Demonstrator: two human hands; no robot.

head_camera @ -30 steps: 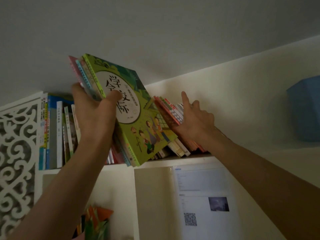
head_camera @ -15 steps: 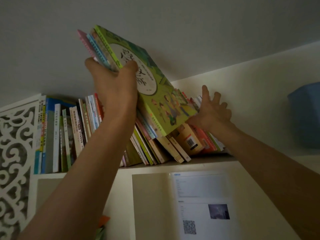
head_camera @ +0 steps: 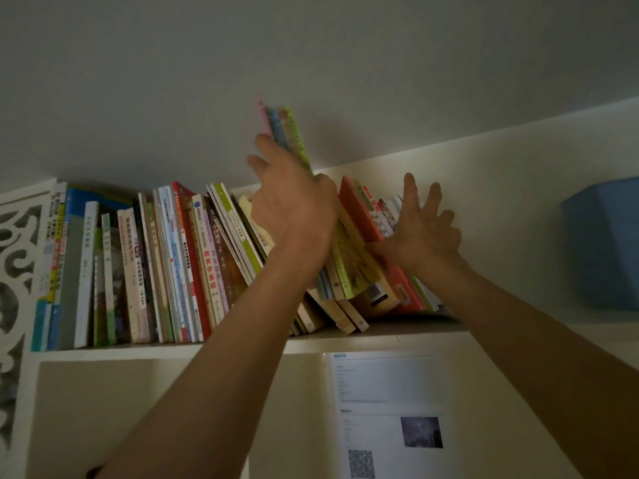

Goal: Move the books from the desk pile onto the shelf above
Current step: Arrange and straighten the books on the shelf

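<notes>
left hand grips book stack | right hand spread, pressing leaning books | spine writing blurred

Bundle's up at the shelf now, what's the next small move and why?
Probably ease the bundle of thin books down into the gap: the left hand grips it tilted above the row, while the right hand, fingers spread, braces the leaning books aside.

White shelf carries row of books: upright ones left of left hand's fingers, leaning ones below and between fingers of both hands. Blue bin well right of right hand's fingers.
</notes>
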